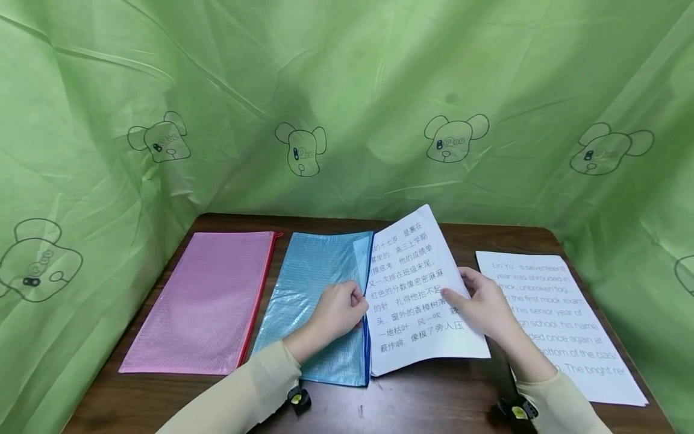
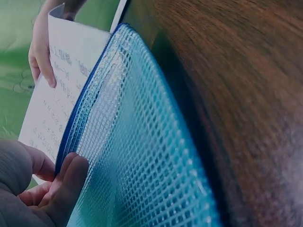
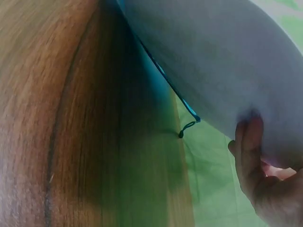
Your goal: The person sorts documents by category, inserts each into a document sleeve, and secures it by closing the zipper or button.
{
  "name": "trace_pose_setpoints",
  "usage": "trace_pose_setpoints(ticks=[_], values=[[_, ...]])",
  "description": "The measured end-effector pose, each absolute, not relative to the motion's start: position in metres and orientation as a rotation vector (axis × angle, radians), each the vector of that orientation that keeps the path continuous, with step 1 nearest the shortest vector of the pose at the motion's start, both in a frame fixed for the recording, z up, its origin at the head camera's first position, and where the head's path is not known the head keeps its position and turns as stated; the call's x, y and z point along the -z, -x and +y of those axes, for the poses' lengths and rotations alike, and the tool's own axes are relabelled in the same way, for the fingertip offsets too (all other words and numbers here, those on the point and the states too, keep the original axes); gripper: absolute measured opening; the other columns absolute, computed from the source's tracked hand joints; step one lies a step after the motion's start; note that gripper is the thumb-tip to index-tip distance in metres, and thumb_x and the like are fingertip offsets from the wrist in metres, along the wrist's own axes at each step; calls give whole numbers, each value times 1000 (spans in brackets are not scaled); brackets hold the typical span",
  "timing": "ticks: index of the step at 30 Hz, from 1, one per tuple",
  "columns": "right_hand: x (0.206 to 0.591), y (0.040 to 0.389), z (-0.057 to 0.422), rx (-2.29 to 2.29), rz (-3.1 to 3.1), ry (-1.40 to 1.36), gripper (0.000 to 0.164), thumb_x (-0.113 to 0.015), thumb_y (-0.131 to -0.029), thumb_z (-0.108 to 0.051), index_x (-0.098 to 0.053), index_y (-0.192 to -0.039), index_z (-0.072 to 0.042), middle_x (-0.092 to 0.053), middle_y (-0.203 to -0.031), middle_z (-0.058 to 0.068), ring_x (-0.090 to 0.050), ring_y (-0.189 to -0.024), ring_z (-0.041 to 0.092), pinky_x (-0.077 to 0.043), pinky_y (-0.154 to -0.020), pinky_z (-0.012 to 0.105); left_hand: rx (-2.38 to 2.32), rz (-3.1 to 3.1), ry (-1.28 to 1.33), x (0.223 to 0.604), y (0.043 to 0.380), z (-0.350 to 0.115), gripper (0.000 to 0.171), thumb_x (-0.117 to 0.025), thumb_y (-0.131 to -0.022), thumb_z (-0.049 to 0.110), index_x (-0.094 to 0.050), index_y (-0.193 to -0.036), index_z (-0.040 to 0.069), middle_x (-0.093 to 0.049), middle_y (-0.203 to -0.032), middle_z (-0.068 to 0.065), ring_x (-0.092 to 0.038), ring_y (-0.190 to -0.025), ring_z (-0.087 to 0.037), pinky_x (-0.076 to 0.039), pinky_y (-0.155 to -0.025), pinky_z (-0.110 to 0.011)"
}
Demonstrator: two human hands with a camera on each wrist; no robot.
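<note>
A blue mesh zipper pouch (image 1: 311, 283) lies in the middle of the table, its dark blue zipper edge facing right. My left hand (image 1: 340, 307) pinches that zipper edge between thumb and fingers, lifting it a little, as the left wrist view shows on the pouch (image 2: 137, 142). My right hand (image 1: 484, 301) holds the right side of white paper (image 1: 412, 301) printed with Chinese text, thumb on the front and fingers behind. The paper's left edge sits inside the pouch opening, its far corner showing through the mesh. From behind, the right wrist view shows the paper's blank back (image 3: 213, 61).
To the left lies a pink mesh pouch (image 1: 203, 301) with a red zipper. White paper with English text (image 1: 569, 337) lies at the right, partly beneath my right forearm. Green cloth (image 1: 347, 60) with bear drawings hangs around the brown wooden table (image 1: 423, 398).
</note>
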State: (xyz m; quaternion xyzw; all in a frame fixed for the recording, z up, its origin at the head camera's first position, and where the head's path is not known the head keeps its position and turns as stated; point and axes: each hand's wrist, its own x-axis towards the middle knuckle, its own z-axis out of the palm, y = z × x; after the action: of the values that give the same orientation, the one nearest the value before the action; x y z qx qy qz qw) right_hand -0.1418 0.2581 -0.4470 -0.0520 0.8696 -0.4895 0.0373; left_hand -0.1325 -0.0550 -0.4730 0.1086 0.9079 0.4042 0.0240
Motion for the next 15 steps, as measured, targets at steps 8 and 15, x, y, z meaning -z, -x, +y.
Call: trace_pose_setpoints(ticks=[8, 15], values=[[454, 144, 259, 1585, 2571, 143, 44, -78, -102, -15, -62, -139, 2, -77, -109, 17, -78, -79, 24, -63, -62, 38, -1273, 2791, -317, 473, 135, -57, 12, -69, -96, 7, -65, -85, 13, -62, -62, 8, -62, -48, -6, -53, -48, -27], [468, 145, 257, 1533, 2646, 176, 45, -79, -102, -16, -61, -139, 2, -77, -105, 13, -77, -78, 21, -62, -64, 34, -1258, 2797, -317, 475, 136, -58, 14, -69, -96, 8, -65, -84, 14, -62, -60, 10, -63, -47, -5, -52, -49, -27]])
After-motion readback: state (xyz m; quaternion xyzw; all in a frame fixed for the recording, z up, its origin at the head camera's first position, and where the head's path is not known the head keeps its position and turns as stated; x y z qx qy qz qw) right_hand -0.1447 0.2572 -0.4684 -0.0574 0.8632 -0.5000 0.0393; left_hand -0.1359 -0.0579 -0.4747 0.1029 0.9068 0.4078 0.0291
